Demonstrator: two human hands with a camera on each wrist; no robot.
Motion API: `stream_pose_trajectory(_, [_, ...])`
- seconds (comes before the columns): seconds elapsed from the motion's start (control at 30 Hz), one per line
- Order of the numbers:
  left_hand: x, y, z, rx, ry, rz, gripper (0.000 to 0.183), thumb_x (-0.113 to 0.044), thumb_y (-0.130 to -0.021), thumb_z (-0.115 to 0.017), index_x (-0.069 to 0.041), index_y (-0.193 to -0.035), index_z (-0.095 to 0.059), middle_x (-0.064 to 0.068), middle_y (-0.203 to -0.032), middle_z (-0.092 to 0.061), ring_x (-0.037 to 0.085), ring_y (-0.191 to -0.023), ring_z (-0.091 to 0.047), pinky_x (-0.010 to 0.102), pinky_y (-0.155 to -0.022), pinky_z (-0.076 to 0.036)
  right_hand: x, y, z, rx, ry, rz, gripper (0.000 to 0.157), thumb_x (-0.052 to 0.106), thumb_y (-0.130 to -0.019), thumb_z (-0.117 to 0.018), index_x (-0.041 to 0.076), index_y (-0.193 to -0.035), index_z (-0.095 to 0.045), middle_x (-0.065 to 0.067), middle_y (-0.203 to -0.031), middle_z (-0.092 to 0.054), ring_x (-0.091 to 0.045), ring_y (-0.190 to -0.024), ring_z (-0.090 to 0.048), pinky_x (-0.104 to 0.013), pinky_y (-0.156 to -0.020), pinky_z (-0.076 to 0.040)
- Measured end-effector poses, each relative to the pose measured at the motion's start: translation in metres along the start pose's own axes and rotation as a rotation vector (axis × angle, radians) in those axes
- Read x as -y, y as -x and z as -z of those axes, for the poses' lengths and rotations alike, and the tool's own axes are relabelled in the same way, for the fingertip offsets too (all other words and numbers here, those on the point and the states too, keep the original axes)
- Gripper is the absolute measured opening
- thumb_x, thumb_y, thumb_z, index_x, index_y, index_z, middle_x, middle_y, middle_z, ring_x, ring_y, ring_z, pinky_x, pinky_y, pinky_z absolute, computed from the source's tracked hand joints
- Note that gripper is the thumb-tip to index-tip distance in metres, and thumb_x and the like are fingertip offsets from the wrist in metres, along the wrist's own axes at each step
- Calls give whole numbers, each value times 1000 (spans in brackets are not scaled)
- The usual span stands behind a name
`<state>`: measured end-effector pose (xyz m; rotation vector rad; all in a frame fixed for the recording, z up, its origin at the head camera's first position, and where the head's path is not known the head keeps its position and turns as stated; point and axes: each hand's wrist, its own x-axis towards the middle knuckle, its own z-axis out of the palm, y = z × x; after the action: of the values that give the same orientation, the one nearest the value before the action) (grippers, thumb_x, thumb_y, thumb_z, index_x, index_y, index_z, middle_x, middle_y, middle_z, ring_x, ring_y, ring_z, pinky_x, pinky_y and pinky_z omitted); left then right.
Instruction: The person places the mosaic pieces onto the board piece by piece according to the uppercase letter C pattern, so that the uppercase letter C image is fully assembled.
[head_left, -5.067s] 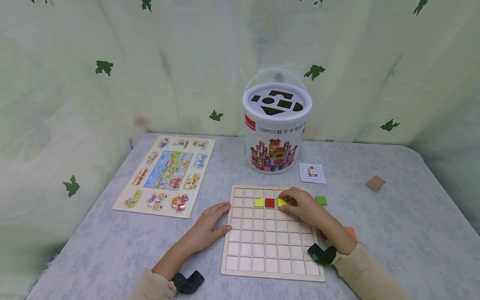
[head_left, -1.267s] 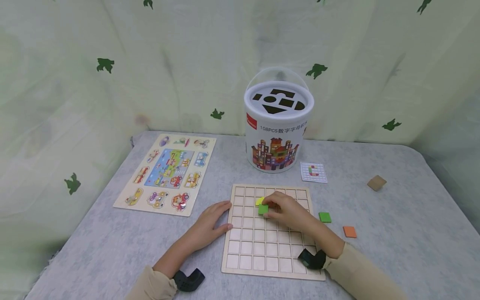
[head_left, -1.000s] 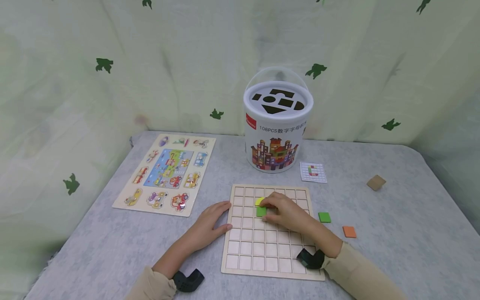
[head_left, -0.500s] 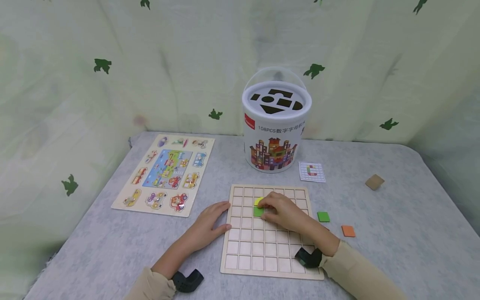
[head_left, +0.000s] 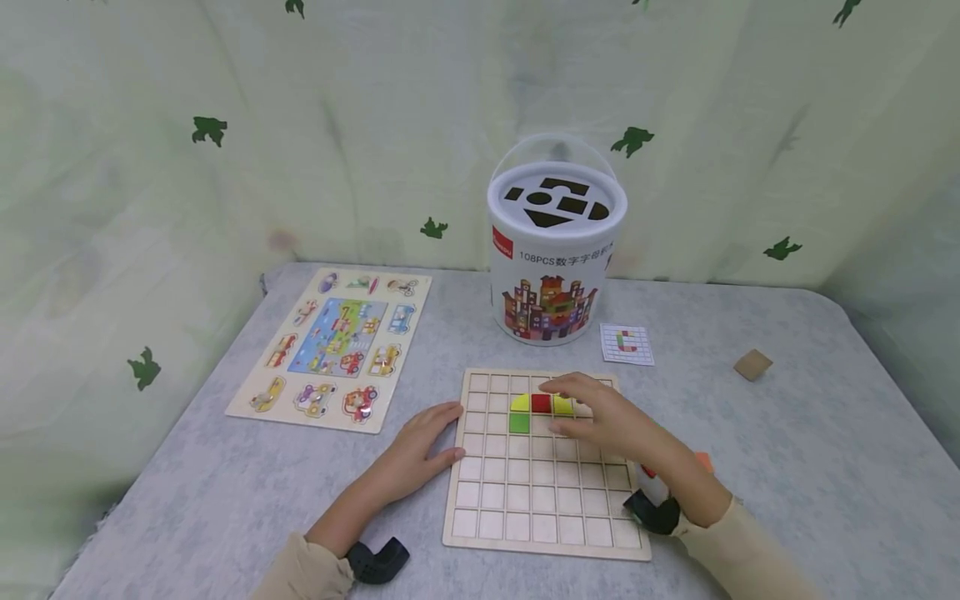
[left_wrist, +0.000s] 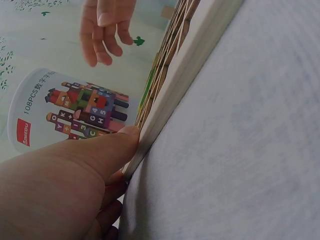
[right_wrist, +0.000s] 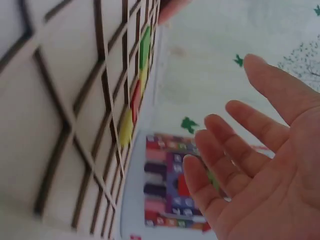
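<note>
My left hand (head_left: 420,446) rests beside the wooden grid board (head_left: 491,523), its thumb and fingertips touching the left edge; in the left wrist view the thumb (left_wrist: 107,150) lies against that edge. Over the board's upper right part hovers my right hand (head_left: 611,417), fingers spread and holding nothing, as the right wrist view also shows. One row of cells holds a yellow quarter-round tile (head_left: 521,404), a red square tile (head_left: 541,403) and another yellow tile (head_left: 562,406). Below the left yellow one sits a green square tile (head_left: 519,423).
A small pattern card (head_left: 627,344) lies behind the board, near the white bucket (head_left: 551,267). A vehicle puzzle board (head_left: 333,354) is at left, a brown block (head_left: 752,365) at right. My right forearm partly covers an orange tile (head_left: 704,461) and a red piece (head_left: 649,472).
The green tile was brought to the board and now sits in a cell. My right hand has let go of it and moved right, uncovering the red and right yellow tiles. My left hand stayed put.
</note>
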<state>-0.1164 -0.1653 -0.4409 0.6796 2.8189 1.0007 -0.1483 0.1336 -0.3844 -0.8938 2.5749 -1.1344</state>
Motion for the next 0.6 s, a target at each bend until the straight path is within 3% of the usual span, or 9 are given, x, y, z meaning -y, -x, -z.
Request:
stream_pose_trajectory(0.3, [-2, 0, 1, 12, 3, 12, 60, -30, -87, -60, -6, -137, -37, 9, -140, -34, 26, -129, -26, 45, -102, -23, -24, 45, 30, -133, 42, -126, 57, 24, -80, -69, 14, -131, -46, -7, -132, -44, -31, -117, -42, -52, -88, -39])
stream_pose_trajectory(0.5, [-1, 0, 1, 10, 2, 5, 60, -31, -87, -59, -6, -137, -36, 9, -140, -33, 26, -129, -26, 44, -102, -23, -49, 69, 37, -154, 85, -106, 58, 28, -79, -69, 6, -129, -48, -11, -127, -47, -31, -111, -45, -50, -85, -41])
stream_pose_trajectory(0.6, [0, 0, 1, 11, 4, 2, 60, -31, -88, -59, -6, -137, -36, 9, -140, -34, 26, -129, -26, 45, -102, -23, -60, 75, 36, -141, 85, -145, 58, 28, -78, -70, 6, -127, -49, -11, -125, -49, -28, -109, -47, -47, -85, -42])
